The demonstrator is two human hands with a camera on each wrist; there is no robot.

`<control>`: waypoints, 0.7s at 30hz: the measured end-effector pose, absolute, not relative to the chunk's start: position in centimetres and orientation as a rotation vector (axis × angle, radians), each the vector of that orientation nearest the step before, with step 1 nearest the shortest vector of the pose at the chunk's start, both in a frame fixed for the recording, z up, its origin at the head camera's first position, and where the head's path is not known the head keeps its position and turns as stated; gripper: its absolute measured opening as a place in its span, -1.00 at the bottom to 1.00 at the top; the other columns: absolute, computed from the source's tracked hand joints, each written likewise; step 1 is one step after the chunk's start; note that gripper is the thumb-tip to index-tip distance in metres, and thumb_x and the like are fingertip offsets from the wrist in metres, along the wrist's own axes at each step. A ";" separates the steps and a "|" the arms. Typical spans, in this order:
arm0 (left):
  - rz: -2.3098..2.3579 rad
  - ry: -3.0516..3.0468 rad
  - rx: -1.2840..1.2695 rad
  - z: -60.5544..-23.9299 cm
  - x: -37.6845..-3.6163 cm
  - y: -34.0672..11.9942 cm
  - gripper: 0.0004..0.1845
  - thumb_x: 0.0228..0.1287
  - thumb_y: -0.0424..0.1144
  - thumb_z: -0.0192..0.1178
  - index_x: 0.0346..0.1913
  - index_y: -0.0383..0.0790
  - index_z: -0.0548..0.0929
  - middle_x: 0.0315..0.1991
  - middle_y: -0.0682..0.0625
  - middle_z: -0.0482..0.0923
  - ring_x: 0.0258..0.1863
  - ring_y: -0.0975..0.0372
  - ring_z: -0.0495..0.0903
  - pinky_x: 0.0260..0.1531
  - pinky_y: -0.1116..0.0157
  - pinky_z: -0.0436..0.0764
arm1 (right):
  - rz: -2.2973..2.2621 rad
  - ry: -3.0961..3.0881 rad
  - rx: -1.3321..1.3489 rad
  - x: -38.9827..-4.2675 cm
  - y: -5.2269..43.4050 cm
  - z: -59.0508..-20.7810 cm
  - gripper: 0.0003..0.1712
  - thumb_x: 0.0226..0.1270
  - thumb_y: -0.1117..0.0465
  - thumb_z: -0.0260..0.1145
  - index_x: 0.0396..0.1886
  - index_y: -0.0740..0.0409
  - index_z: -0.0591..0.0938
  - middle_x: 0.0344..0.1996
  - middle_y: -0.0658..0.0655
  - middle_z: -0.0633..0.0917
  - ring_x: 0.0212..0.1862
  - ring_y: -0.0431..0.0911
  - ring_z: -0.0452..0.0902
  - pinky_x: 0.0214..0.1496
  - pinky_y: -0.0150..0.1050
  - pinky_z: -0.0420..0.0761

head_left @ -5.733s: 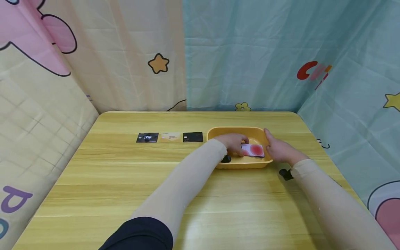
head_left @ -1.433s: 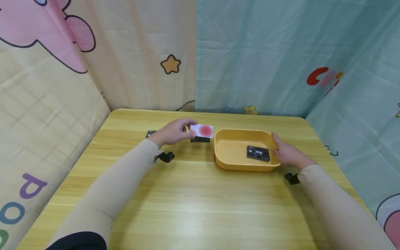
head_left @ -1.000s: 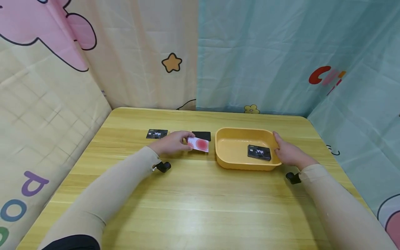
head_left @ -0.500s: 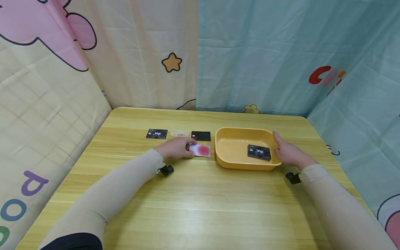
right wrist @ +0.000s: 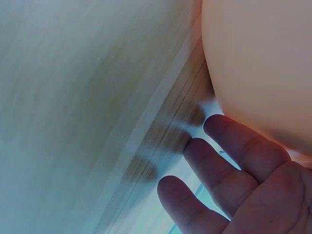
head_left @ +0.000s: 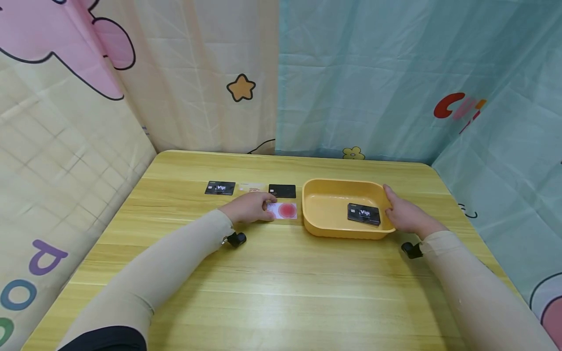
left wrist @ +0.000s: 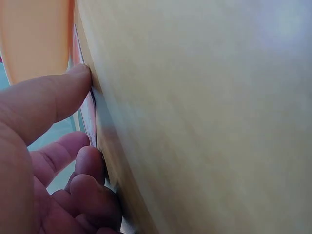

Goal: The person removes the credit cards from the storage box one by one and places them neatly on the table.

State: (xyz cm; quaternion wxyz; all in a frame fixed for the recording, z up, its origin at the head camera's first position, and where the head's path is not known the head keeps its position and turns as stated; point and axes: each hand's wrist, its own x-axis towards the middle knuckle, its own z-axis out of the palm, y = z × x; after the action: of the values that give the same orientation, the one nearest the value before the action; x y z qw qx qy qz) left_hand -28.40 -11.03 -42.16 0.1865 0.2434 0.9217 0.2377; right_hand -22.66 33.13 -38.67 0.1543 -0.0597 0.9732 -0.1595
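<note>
A white card with pink-red circles lies on the table, just in front of a black card. My left hand pinches its left end between thumb and fingers; in the left wrist view the thumb presses on one edge, with the other fingers at the opposite side. At the right, my right hand holds the right end of a yellow plastic tray, thumb along the rim. Three fingers extend beside its outer wall in the right wrist view. Inside the tray lies a small stack of cards, a black Vip card on top.
Left of the black card, in the same row, are a pale cream card and a black Vip card. The wooden table ends at printed curtains behind and on both sides.
My left hand took the pink-circle card out of the tray, carried it left and lowered it below the black card, then slid it slightly right. My right hand stays at the tray.
</note>
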 end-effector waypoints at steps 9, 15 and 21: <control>0.682 2.613 0.698 -42.2 -28.3 -10.9 -0.47 0.38 -0.01 0.42 0.34 -0.09 0.62 -0.21 0.01 0.57 -0.25 0.19 0.51 -0.19 0.24 0.48 | -0.460 2.778 -0.148 -22.7 33.2 -38.8 -0.15 0.64 0.27 -0.12 0.67 0.40 -0.33 0.48 0.71 0.19 0.00 0.24 0.58 -0.06 0.00 0.55; 0.680 2.622 0.682 -42.2 -28.4 -10.9 -0.47 0.37 0.00 0.42 0.32 -0.09 0.63 -0.21 0.00 0.57 -0.23 0.18 0.50 -0.16 0.24 0.47 | -0.464 2.786 -0.167 -22.9 33.4 -39.0 -0.14 0.64 0.27 -0.11 0.67 0.41 -0.33 0.46 0.72 0.20 -0.01 0.24 0.59 -0.05 0.01 0.56; 0.679 2.621 0.686 -42.1 -28.4 -10.9 -0.48 0.39 -0.01 0.41 0.32 -0.09 0.62 -0.23 0.01 0.56 -0.24 0.18 0.50 -0.14 0.23 0.47 | -0.469 2.787 -0.157 -22.8 33.3 -39.0 -0.15 0.64 0.26 -0.11 0.67 0.40 -0.32 0.46 0.71 0.21 0.01 0.25 0.59 -0.03 0.03 0.56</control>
State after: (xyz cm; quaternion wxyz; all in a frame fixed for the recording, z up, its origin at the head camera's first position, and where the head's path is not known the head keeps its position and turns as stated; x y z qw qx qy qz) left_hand -28.42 -10.90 -42.14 0.1735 0.2418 0.9242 0.2393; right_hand -22.84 33.30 -39.04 0.1552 -0.0548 0.9727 -0.1636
